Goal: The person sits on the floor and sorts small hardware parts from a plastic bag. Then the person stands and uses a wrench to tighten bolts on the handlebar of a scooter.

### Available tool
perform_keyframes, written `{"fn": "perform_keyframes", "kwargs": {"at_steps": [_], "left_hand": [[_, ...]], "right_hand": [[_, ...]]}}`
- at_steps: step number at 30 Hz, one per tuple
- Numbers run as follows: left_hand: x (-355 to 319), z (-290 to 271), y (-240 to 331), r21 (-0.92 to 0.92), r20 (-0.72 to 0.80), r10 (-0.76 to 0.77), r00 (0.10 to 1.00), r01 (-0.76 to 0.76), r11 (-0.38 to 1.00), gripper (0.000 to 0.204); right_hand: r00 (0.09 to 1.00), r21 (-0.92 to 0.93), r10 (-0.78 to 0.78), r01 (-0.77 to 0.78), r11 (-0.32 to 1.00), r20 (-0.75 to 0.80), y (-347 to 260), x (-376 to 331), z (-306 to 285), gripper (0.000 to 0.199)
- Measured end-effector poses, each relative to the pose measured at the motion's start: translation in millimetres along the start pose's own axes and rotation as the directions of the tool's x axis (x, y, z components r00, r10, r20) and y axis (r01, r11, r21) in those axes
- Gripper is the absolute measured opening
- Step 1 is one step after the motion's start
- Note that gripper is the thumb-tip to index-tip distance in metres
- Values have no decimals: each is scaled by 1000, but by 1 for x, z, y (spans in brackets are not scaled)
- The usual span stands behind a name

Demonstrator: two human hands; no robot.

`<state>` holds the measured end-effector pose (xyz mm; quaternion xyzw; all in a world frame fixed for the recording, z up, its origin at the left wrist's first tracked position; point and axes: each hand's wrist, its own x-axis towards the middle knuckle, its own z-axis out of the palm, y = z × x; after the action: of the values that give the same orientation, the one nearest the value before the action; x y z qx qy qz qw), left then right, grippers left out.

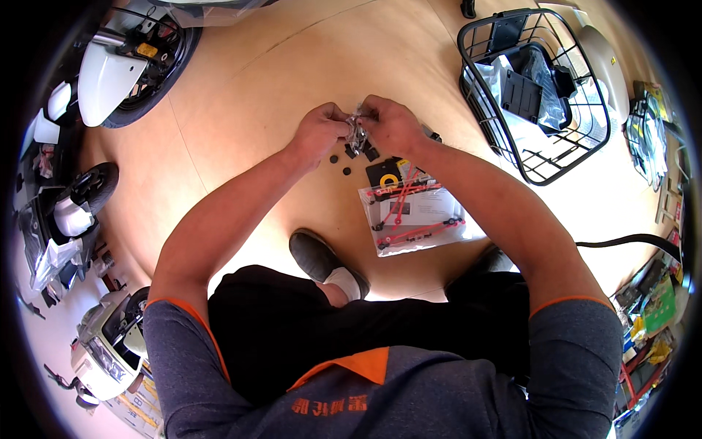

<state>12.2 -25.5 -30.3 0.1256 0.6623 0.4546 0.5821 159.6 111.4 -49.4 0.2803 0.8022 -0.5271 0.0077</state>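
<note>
Both my hands meet over the floor in front of me, pinching a small crumpled clear plastic bag between them. My left hand is closed on its left side; my right hand grips it from the right. What the bag contains is too small to make out. Just below it lie several small black parts and two round black pieces. Closer to my feet, a flat clear packet holds red strips with black ends. A black square piece with a yellow ring lies at its upper edge.
At the right stands a black wire basket holding plastic-wrapped parts. A white-fendered wheel is at the upper left, with more scooters along the left side. A black cable crosses at the right. My dark shoe rests near the packet.
</note>
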Motion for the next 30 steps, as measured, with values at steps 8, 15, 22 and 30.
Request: {"fn": "perform_keyframes", "kwargs": {"at_steps": [8, 15, 22, 30], "left_hand": [[-8, 2, 26, 12, 97, -156, 983, 156, 988, 14], [-13, 3, 17, -271, 95, -158, 983, 178, 946, 15], [-20, 7, 31, 23, 95, -115, 989, 113, 993, 27], [-21, 6, 34, 664, 31, 130, 991, -118, 738, 28]], "right_hand": [[998, 100, 15, -20, 995, 56, -6, -3, -13, 16], [984, 480, 59, -135, 867, 170, 7, 13, -16, 15], [985, 206, 100, -128, 970, 141, -10, 3, -22, 20], [990, -101, -76, 88, 991, 121, -22, -9, -19, 22]]}}
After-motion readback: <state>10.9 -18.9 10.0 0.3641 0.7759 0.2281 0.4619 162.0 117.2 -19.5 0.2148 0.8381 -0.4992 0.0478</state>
